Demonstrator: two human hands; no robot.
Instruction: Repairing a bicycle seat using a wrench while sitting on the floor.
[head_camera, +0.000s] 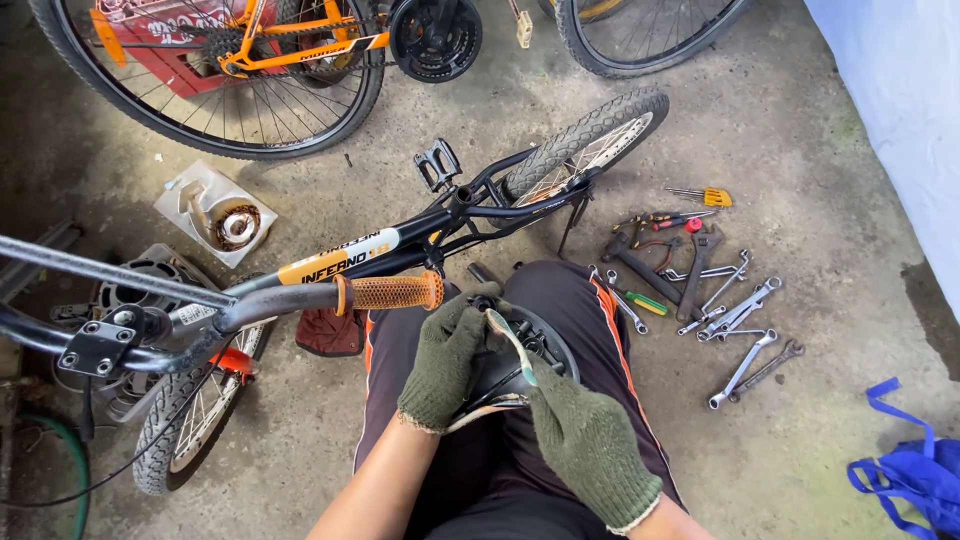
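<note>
Both my hands wear dark green knit gloves and work over my lap. My left hand (445, 358) grips the top of a black bicycle saddle (515, 368) that rests on my thigh. My right hand (590, 445) pinches a thin pale strip (512, 345) that runs across the saddle. A small black and orange bicycle (420, 240) lies on its side just in front of my knees. Its orange handlebar grip (390, 292) sits close to my left hand.
Several wrenches (735, 320), pliers and screwdrivers (700, 197) lie on the concrete to my right. A blue bag (905, 470) sits at the lower right. Another bicycle's wheel (215, 80) stands at the top left, near a packaged part (215, 212).
</note>
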